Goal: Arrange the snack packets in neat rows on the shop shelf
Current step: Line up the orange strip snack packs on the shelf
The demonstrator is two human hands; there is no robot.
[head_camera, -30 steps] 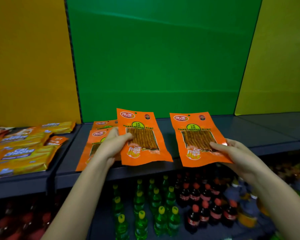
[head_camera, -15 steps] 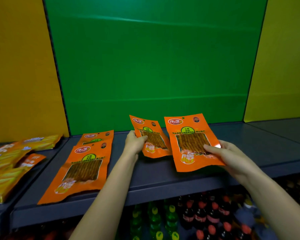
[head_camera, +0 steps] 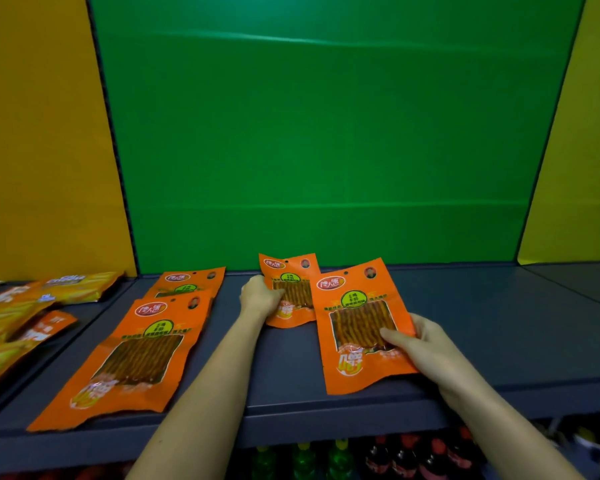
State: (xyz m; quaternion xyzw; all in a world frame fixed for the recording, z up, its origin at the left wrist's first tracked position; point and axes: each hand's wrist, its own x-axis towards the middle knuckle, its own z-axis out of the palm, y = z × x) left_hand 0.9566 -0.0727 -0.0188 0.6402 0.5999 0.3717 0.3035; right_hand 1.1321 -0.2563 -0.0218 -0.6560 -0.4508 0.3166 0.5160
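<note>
Second column going down, most of the shelf (head_camera: 499, 341) waiting to be filled.

Two orange packets, front (head_camera: 132, 358) and back (head_camera: 187, 284), are lying in a column at the left. The right hand (head_camera: 426, 344) is gripping a third packet (head_camera: 361, 327) near the front edge, lower part seemingly resting, while the left hand (head_camera: 260, 296) is closing on a fourth (head_camera: 291, 289) at the back; neither is released, and, I judge, both are needing squaring.

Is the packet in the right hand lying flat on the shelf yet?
Cannot tell. The right hand grips the front packet low over the shelf; contact isn't visible.
</note>
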